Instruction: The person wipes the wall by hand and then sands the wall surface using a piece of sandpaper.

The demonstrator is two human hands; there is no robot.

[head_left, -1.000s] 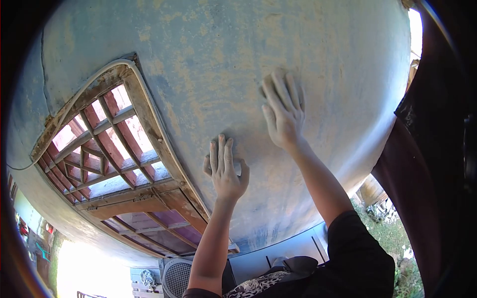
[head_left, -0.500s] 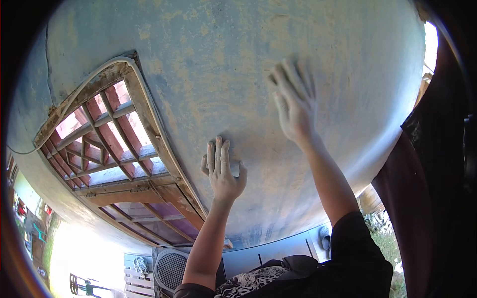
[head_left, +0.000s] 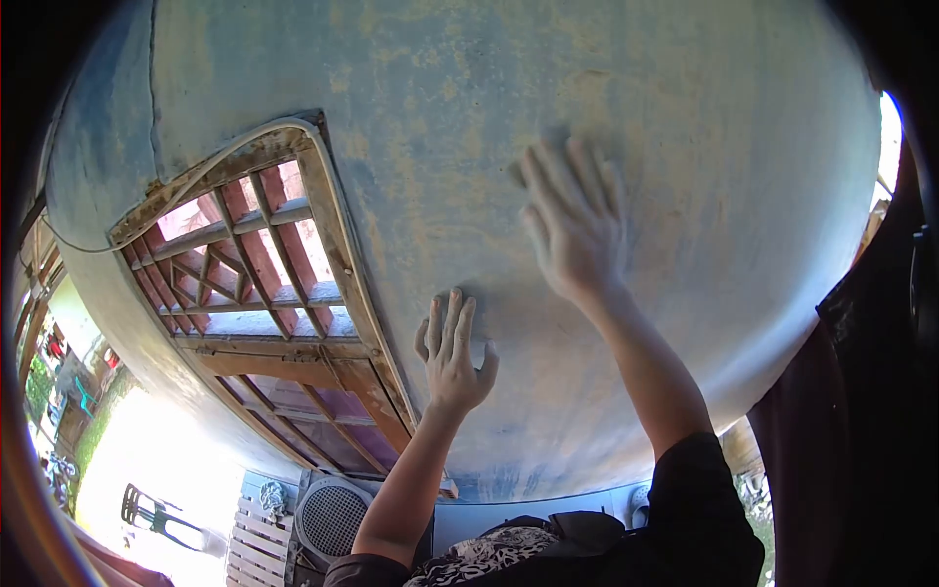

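A blue-grey wall [head_left: 469,215] with worn, yellowish patches fills most of the view. My left hand [head_left: 457,357] rests against it just right of the wooden window frame, fingers apart and pointing up, pale dust on them. Higher up and to the right, my right hand [head_left: 575,220] lies on or very near the wall, its fingers spread and blurred by motion; something dark, a shadow or an object, shows at its fingertips. No held object can be made out in either hand.
A wooden window [head_left: 245,245] with a lattice and a loose cable stands at the left. Low down are a round speaker-like grille [head_left: 333,519], a slatted white piece [head_left: 259,548] and a dark chair [head_left: 161,519]. Dark cloth [head_left: 831,421] hangs at the right.
The view has shifted, so the window and wall sit further right and slightly lower. My right hand appears lower against the wall marks; my left hand remains beside the window frame.
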